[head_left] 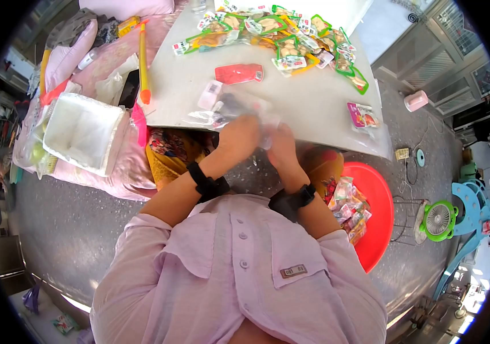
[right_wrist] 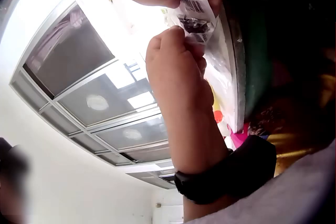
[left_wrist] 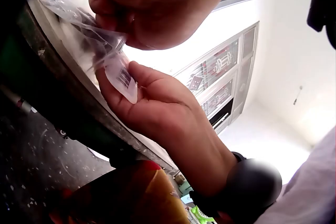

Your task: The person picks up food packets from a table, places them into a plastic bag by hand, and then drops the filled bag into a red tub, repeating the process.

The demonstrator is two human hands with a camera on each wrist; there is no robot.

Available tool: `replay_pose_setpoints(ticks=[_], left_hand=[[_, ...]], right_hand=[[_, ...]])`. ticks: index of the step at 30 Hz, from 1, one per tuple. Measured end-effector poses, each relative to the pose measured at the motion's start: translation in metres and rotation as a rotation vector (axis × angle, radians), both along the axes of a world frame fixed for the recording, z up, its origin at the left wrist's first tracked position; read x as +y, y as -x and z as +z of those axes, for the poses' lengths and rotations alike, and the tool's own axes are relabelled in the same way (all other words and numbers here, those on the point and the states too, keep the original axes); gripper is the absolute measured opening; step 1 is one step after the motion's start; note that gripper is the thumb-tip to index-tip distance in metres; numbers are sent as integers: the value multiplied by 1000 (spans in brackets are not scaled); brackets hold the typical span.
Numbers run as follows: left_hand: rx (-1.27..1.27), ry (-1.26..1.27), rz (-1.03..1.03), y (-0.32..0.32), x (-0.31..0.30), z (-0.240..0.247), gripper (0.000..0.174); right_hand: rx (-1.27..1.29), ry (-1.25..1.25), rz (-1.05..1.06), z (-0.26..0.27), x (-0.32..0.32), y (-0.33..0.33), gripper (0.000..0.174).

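Observation:
At the table's near edge, both hands meet at a clear plastic bag (left_wrist: 79, 16). My left hand (head_left: 238, 137) pinches the bag's edge with curled fingers; in the right wrist view this left hand (right_wrist: 181, 71) is beside a dark-filled, barcoded packet (right_wrist: 195, 24). My right hand (head_left: 282, 148) grips a small whitish packet with a barcode (left_wrist: 123, 81) between thumb and fingers, at the bag's end. Blurred dark contents (head_left: 234, 106) show in the clear plastic on the table. A white-labelled packet (head_left: 209, 94) and a red packet (head_left: 239, 73) lie just beyond.
Many green- and orange-edged snack packets (head_left: 291, 37) are heaped at the table's far side. A purple-and-white packet (head_left: 363, 116) lies right. The red basin (head_left: 378, 215) on the floor holds packets. A white-lined basket (head_left: 81, 135) stands left, near a yellow-orange stick (head_left: 143, 63).

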State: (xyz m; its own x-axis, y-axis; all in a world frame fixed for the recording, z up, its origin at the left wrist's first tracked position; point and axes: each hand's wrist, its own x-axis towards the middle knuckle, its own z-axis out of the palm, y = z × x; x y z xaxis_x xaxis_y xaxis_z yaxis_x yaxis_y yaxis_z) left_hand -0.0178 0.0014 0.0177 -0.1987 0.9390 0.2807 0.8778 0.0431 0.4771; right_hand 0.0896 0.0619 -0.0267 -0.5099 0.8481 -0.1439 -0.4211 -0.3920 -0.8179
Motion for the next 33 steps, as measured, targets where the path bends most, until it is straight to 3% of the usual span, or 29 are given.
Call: replay_pose_setpoints(ticks=[3, 9, 12, 15, 19, 21, 23, 27, 33], left_hand=[[-40, -115, -9, -1, -4, -3, 10], [-32, -139, -51, 0, -13, -10, 10], [-18, -53, -54, -1, -15, -5, 10], [-27, -57, -71, 0, -16, -5, 11], [-26, -113, -91, 9, -18, -18, 13], [-23, -114, -113, 15, -19, -23, 23], [61, -237, -146, 17, -20, -19, 32], [225, -231, -120, 22, -13, -27, 40], [261, -204, -22, 34, 15, -41, 38]], right_hand=[[-299, -187, -31, 14, -4, 3, 14], [-694, -310, 331, 37, 7, -27, 20], [-511, -238, 343, 14, 14, -13, 17], [-485, -163, 255, 10, 8, 13, 15], [-514, -180, 396, 26, 9, 18, 12], [-612, -183, 527, 30, 17, 10, 13], [-635, -205, 514, 33, 26, -1, 14], [-666, -295, 471, 28, 66, -32, 16], [-781, -285, 73, 47, 144, -74, 18]])
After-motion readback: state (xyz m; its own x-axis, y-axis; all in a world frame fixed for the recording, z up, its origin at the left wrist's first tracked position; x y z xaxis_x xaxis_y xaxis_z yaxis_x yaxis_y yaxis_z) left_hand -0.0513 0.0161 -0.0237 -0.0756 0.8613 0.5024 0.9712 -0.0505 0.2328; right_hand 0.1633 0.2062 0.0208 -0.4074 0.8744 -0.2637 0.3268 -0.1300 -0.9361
